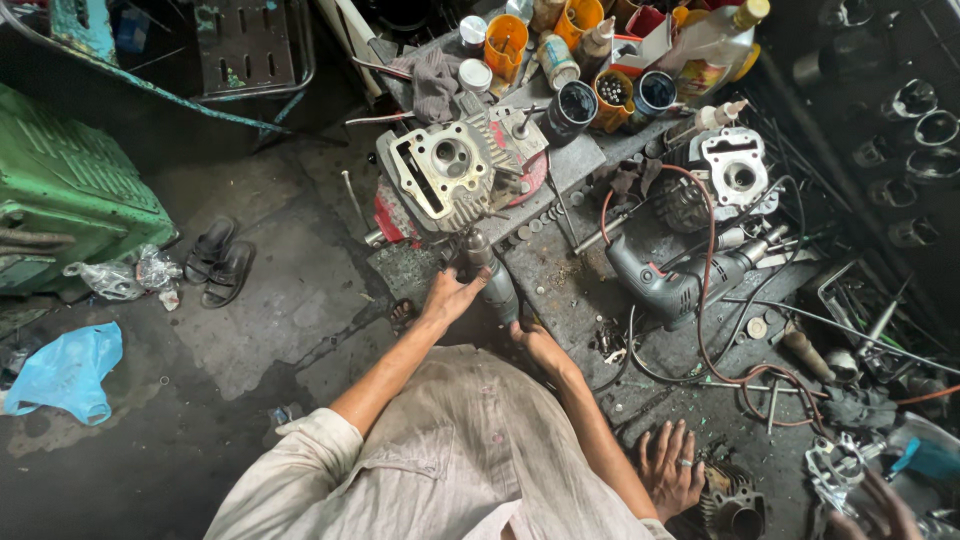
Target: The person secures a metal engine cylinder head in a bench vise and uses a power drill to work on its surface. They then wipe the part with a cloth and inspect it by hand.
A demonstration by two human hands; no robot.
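1. The tabletop [560,290] is a grimy metal bench crowded with parts; its near edge, where the work goes on, sits just in front of the person's chest.
2. The cylinder head [450,175], a finned grey casting with an open port on top, stands at the tabletop's left corner, resting on something red. It looks steady, and I judge it should stay square to the tool so the bit does not wander.
3. The power tool [492,275], a dark cylindrical body, points up into the underside of the cylinder head, touching or nearly touching it; the contact point is hidden.
4. The left hand [450,297] wraps the tool's body from the left, its grip closed around it. A firm hold here probably guides the tip best.
5. The right hand [540,345] sits at the tool's lower end, fingers curled; whether it fully clasps the tool I cannot tell.
6. A grey electric drill [670,285] lies unused to the right, its red cable [708,300] looping nearby; keeping that cable away from the forearms seems wise.
7. Another person's hand [672,465] rests lower right, apart from the work.
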